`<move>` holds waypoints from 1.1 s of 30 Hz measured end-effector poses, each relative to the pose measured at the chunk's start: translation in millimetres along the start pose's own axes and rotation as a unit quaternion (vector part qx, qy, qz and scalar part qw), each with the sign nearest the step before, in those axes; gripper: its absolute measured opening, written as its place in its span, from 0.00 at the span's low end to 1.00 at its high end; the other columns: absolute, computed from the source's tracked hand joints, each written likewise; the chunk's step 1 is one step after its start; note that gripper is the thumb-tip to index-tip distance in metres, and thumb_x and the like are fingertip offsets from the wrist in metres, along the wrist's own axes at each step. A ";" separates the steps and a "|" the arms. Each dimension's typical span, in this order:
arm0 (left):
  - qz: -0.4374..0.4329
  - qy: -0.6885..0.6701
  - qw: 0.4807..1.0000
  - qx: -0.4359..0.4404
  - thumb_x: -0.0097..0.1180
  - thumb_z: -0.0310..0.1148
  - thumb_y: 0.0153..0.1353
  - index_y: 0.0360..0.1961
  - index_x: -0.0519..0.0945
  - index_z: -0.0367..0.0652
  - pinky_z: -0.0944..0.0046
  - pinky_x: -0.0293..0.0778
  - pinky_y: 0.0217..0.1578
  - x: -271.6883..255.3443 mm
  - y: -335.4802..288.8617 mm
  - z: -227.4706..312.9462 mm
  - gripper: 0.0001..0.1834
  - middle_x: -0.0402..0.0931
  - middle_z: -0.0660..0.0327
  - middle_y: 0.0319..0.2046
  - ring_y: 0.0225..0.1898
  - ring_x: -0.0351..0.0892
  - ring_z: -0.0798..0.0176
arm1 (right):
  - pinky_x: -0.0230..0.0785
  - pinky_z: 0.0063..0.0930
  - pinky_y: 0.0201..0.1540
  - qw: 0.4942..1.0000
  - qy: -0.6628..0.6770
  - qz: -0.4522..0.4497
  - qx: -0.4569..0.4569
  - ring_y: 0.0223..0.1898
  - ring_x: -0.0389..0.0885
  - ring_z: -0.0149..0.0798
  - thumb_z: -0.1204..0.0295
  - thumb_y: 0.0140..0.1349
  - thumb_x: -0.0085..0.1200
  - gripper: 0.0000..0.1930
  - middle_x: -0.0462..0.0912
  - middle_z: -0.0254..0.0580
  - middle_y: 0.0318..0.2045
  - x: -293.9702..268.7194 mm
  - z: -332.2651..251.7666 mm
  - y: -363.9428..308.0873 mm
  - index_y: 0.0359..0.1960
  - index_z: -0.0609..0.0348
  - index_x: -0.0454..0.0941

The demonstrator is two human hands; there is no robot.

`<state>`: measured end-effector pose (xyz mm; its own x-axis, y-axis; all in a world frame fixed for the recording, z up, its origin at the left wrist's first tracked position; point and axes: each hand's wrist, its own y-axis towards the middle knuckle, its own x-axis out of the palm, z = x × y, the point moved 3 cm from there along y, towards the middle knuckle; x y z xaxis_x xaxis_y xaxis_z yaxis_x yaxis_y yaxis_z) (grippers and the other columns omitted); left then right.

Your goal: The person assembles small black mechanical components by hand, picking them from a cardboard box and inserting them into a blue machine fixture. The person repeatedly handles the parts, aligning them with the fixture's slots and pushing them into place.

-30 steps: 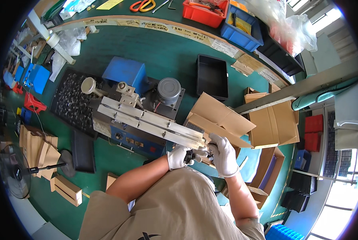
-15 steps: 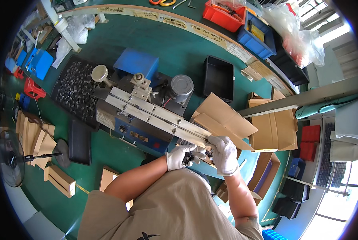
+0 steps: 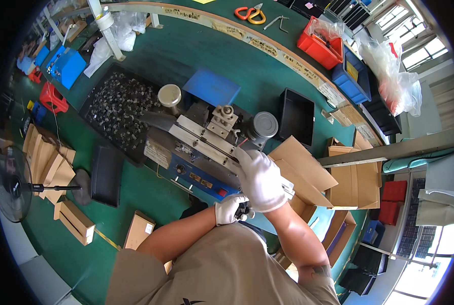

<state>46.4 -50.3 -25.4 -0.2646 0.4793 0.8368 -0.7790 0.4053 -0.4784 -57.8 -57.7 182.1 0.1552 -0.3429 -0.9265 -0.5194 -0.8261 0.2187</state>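
My left hand [image 3: 229, 210], in a white glove, is closed around several small black parts [image 3: 244, 209] in front of my body. Higher and to the right, my gloved right hand [image 3: 261, 182] reaches over the long metal guide rail [image 3: 202, 138] of a bench machine. Its fingertips are drawn together at the rail, and whatever they hold there is hidden. The machine has a blue front panel [image 3: 199, 179] with a knob and a red switch. A metal clamp block [image 3: 222, 121] sits beside the rail, and the right hand covers much of the rail's near end.
At the left lies a black tray [image 3: 118, 109] heaped with small black parts. A round silver can [image 3: 264, 125] and another black tray [image 3: 296, 118] stand behind the machine. Open cardboard boxes [image 3: 355, 184] are at the right; a fan [image 3: 14, 187] is at the far left.
My right hand has moved up and left from the rail's near end to farther along it. The left hand stays low, holding black parts. The whole view has shifted.
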 end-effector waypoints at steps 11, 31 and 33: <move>0.002 0.004 0.999 -0.052 0.46 0.49 0.75 0.54 0.77 0.41 0.72 0.71 0.22 -3.4 -47.8 33.0 0.22 0.82 0.53 0.46 0.32 0.80 0.66 | 0.75 0.37 0.41 0.967 0.187 0.161 0.071 0.35 0.81 0.48 0.84 0.59 0.56 0.11 0.80 0.49 0.35 -23.9 7.7 -26.9 0.43 0.60 0.78; -0.051 -0.039 0.981 -0.181 0.44 0.50 0.76 0.58 0.76 0.39 0.70 0.73 0.24 4.4 -53.1 57.0 0.25 0.83 0.52 0.47 0.33 0.82 0.63 | 0.72 0.39 0.54 0.910 0.146 0.286 0.263 0.48 0.80 0.50 0.82 0.54 0.62 0.13 0.84 0.44 0.40 1.8 89.6 -149.4 0.41 0.55 0.83; -0.042 -0.045 0.980 -0.187 0.43 0.50 0.76 0.58 0.76 0.39 0.70 0.74 0.24 5.6 -55.1 56.6 0.26 0.83 0.52 0.47 0.33 0.82 0.63 | 0.71 0.39 0.55 0.918 0.148 0.270 0.251 0.49 0.79 0.49 0.81 0.56 0.62 0.15 0.84 0.45 0.42 2.2 89.8 -149.7 0.45 0.56 0.84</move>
<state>55.7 -114.0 20.7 -0.2707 0.3678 0.8896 -0.5419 0.7056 -0.4566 -55.2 105.4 119.9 -0.0556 -0.8093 -0.5847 -0.8978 -0.2157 0.3839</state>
